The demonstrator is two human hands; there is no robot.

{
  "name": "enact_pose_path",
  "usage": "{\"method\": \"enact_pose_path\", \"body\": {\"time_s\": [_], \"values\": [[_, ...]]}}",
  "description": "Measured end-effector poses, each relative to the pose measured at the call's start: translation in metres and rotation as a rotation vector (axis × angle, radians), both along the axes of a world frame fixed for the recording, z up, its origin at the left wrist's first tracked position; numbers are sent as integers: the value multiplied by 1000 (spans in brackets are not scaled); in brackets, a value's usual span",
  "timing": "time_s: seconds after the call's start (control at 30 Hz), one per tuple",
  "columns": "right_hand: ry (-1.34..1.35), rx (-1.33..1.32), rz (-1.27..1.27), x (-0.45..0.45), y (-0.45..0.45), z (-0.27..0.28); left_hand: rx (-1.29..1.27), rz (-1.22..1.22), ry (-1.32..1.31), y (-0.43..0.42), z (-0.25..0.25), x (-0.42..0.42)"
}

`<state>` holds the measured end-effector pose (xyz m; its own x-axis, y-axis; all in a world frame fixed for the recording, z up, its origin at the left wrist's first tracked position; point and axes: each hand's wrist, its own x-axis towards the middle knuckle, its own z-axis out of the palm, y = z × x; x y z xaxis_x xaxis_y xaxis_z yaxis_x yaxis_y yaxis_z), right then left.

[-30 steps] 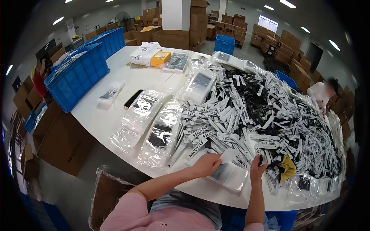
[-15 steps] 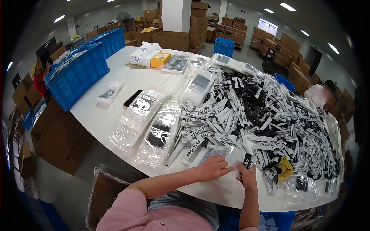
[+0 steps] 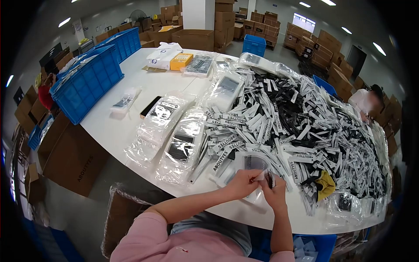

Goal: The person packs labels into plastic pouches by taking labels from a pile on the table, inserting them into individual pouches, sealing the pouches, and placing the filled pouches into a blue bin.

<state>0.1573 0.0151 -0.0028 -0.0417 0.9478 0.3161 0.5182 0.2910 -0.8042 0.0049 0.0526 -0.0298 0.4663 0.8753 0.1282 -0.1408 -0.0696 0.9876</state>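
My left hand (image 3: 243,184) pinches the edge of a small clear plastic bag (image 3: 262,175) just in front of me. Close against it, my right hand (image 3: 275,192) is closed on a black label strip (image 3: 269,179), mostly hidden by the fingers. More flat clear bags with a grey printed panel (image 3: 254,161) lie beneath and behind both hands. A large heap of white and black ABOUTYES strips (image 3: 301,131) spreads beyond them. A yellow and black cloth item (image 3: 325,185) rests on the heap's near edge, right of my right hand.
Packs of clear bags (image 3: 181,146) and a phone (image 3: 151,107) lie to the left. Blue crates (image 3: 89,83) stand at the table's left edge, above an open carton (image 3: 72,159). A blue bin (image 3: 301,249) sits below the front edge. A co-worker (image 3: 366,102) is at the far right.
My left hand has lifted off the flat bags and come to my right hand, both now at the small bag. The black strip has moved left with my right hand and turned.
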Motion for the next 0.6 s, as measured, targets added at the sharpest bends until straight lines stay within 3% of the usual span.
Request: {"method": "enact_pose_path", "body": {"time_s": [0.03, 0.07, 0.1, 0.17, 0.23, 0.3, 0.37, 0.4, 0.43, 0.5, 0.57, 0.6], "values": [[2, -3, -1, -5, 1, 1, 199, 8, 193, 4, 9, -4], [-112, 196, -13, -10, 1, 2, 399, 13, 386, 8, 16, -7], [-227, 396, -24, -11, 0, 2, 398, 11, 385, 11, 16, -6], [-259, 359, 3, -11, -4, 5, 347, -39, 341, 20, 12, -6], [-332, 332, 59, -18, -11, 7, 674, 187, 281, 31, 16, -8], [-304, 341, 50, -24, -10, 5, 600, 152, 265, 35, 18, -9], [-171, 250, -30, -23, -10, 6, 370, 115, 357, 33, 30, -5], [-148, 328, -48, -25, -10, 11, 419, -9, 531, 27, 42, -12], [-142, 318, -59, -22, -8, 7, 413, -24, 536, 26, 40, -10], [-329, 428, -176, -5, 0, -9, 737, 241, 460, 22, 34, -8], [-308, 370, -212, 5, 10, -12, 780, 283, 474, 30, 47, -11], [-219, 310, -263, 5, 13, -14, 928, 297, 492, 28, 47, -8]]}}
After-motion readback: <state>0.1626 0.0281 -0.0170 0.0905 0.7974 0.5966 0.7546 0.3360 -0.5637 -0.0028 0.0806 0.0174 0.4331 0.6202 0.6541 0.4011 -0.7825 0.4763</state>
